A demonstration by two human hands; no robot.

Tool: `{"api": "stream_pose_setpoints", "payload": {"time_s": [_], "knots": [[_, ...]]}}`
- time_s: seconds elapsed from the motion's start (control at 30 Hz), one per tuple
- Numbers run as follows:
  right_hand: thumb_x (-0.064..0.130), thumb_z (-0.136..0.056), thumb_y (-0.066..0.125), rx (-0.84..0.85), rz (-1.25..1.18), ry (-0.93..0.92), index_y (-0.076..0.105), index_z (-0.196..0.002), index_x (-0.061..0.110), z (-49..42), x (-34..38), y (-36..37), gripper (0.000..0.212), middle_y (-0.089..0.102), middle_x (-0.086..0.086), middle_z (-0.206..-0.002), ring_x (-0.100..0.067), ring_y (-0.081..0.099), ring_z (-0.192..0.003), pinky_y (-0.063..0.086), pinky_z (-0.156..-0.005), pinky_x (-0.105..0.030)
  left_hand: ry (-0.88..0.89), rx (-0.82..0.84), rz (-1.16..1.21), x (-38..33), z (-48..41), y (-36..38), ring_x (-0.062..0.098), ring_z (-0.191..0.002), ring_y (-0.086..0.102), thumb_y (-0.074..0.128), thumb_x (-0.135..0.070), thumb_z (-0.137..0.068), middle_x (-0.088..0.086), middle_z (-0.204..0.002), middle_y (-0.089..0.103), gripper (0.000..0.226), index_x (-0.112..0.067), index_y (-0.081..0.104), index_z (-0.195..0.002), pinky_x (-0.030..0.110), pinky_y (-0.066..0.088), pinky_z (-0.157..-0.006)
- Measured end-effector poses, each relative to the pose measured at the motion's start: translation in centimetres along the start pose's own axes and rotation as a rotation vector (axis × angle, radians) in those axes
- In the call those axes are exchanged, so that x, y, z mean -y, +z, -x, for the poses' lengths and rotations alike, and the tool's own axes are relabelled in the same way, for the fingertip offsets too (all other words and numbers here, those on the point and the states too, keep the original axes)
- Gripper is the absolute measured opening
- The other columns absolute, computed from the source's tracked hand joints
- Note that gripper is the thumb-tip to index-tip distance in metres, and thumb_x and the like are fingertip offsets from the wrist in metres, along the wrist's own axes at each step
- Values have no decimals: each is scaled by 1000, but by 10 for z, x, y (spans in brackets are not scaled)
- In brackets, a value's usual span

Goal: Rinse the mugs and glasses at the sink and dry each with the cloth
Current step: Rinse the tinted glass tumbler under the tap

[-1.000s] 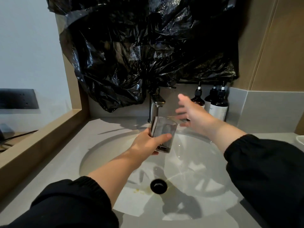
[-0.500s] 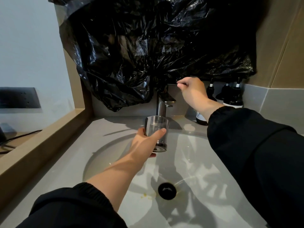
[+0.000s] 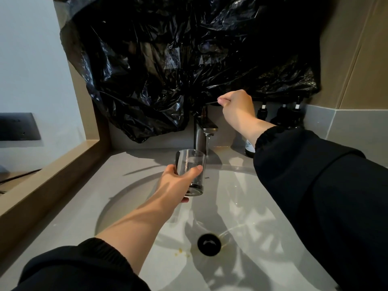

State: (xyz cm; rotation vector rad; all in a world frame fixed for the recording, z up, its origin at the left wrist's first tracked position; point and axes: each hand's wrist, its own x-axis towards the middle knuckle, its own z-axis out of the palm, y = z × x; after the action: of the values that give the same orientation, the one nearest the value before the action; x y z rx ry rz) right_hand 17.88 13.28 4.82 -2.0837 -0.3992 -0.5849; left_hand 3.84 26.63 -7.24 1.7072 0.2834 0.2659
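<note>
Turned on water (image 3: 207, 147) with right fingers (image 3: 224, 101) pinching lever (image 3: 212, 103), left fingers (image 3: 194, 170) gripping glass (image 3: 192, 162) just left of it: may splash off rim onto bench (image 3: 147, 164) if edged in crooked.

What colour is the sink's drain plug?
The drain plug is black; the head view shows it best.

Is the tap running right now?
On. A thin water stream falls from the faucet spout beside the glass in the left hand; the right hand grips the lever.
</note>
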Motion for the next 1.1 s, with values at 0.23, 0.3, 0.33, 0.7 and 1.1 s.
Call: {"api": "stream_pose_setpoints", "payload": {"time_s": [0.23,0.3,0.33,0.7,1.1], "knots": [[18,-98,51,13,15,22,68,-111,13,-1,4,-2,22,63,-5,-120,-18,55,-110,37,-85,-23,-24,6,-41,4,-3,-1,13,-88,58,68,-52,-80,-10,-95,52,63,-25,37,-128,37,58,-78],[20,-98,51,35,36,13,67,-114,14,0,4,-3,23,62,-5,-122,-20,55,-112,39,-86,-24,-34,7,-56,5,-5,-1,16,-92,59,69,-55,-78,-7,-100,52,82,-22,31,-143,34,58,-73],[23,-98,51,53,60,2,66,-117,16,1,4,-5,25,62,-4,-124,-21,55,-114,41,-88,-25,-36,6,-69,6,-6,-1,17,-94,59,69,-55,-77,-5,-103,53,85,-21,29,-144,33,58,-72],[28,-97,45,181,-327,588,55,-117,8,108,-64,5,31,60,-9,-91,-22,59,-74,50,-59,-34,32,15,-275,5,-11,13,10,-83,61,75,-50,-71,-9,-92,61,50,-33,44,-106,31,54,-74],[42,-92,56,457,-602,665,59,-115,6,120,-63,27,43,71,-16,-103,-24,68,-85,58,-65,-34,191,156,-485,-6,-5,29,-7,-75,57,81,-36,-70,-18,-100,59,82,-37,36,-137,3,42,-52]]}}
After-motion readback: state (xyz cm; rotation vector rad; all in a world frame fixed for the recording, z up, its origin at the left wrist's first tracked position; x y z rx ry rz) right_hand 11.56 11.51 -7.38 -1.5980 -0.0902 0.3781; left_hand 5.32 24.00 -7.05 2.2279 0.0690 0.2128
